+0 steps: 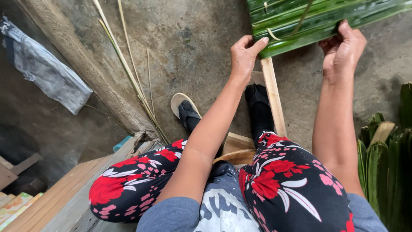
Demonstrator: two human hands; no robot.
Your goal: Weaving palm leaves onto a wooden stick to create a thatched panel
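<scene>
Lying crumpled on the concrete floor [193, 51] at far left, grey cloth [47, 71]; pinching the near edge of a folded green palm-leaf panel [317, 19], left hand [244, 56]; gripping its right part, right hand [343, 49]; stacking beside, green leaves [386, 167].

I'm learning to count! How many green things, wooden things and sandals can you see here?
Green leaf bunches: 2, the folded leaf panel held by the left hand and right hand, and the leaf stack
Wooden slat: 1
Sandals: 2, one and the other
Total: 5
</scene>
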